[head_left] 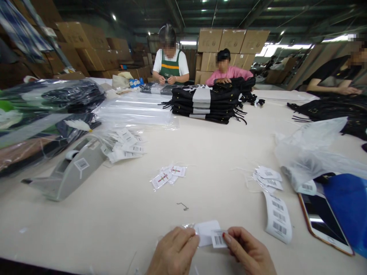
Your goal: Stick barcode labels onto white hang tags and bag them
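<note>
One barcode label (218, 240) partly behind fingers (233, 243)

Here we go, two bare hands in our view: the left hand (175, 252), broad across the back, with rounded knuckles, and the right hand (249, 250), showing us a sturdy thumb (236, 249). And there, we spot a small dab of red (224, 237) right at that thumb's tip! Nail polish or something else, we cannot tell.
</note>
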The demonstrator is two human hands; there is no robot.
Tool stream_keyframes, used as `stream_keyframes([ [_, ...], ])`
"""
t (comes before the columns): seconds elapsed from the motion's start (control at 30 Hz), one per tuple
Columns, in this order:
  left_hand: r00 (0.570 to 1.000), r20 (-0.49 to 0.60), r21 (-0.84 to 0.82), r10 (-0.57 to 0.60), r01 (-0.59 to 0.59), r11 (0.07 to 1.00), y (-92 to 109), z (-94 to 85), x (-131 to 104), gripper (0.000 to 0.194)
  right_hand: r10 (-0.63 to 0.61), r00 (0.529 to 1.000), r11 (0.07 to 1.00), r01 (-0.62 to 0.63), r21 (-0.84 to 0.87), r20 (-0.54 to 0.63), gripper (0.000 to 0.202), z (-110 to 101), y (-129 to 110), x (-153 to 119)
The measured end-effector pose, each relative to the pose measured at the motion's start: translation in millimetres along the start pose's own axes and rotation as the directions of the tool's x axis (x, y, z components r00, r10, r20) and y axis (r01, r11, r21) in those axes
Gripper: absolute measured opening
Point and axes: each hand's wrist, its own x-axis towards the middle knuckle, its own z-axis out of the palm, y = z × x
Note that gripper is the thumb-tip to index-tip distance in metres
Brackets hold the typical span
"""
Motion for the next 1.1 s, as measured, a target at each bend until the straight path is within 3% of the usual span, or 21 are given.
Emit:
stream_keyframes([
  [0.03, 0.996, -0.026, 0.045, 0.088, -0.087, 0.995, -1.9, 1.9, 4.0, 0.023, -0.010, 1.000, 1.000, 0.010, -0.002, 0.009, 0.033, 1.7, -0.6, 3.9],
  [0.1, 0.988, -0.035, 0.085, 0.150, -0.147, 0.985, -3.8, 8.6, 8.8, 0.023, -0.032, 0.999, 0.999, 0.032, -0.022, 0.029, 0.032, 6.8, 0.9, 10.0],
  [0.23, 0.998, 0.056, 0.021, 0.042, -0.043, 0.999, -5.0, 20.6, 4.1, 0.027, -0.082, 0.995, 0.985, 0.089, -0.146, 0.055, 0.031, 13.0, 7.8, 16.7],
  [0.47, 0.984, 0.156, -0.118, -0.085, 0.104, 0.988, -5.1, 17.8, -1.0, 0.023, -0.077, 0.995, 0.970, 0.090, -0.224, 0.067, 0.031, 11.7, 9.9, 18.6],
  [0.73, 0.983, 0.159, -0.099, -0.094, 0.110, 0.989, -6.0, 20.7, -3.5, 0.018, -0.091, 0.995, 0.957, 0.101, -0.271, 0.049, 0.031, 15.8, 8.6, 16.5],
  [1.1, 0.982, 0.185, 0.068, -0.033, 0.021, 0.997, -4.3, 28.9, -9.2, 0.031, -0.141, 0.986, 0.910, 0.162, -0.381, 0.083, 0.028, 16.4, 7.0, 12.6],
])
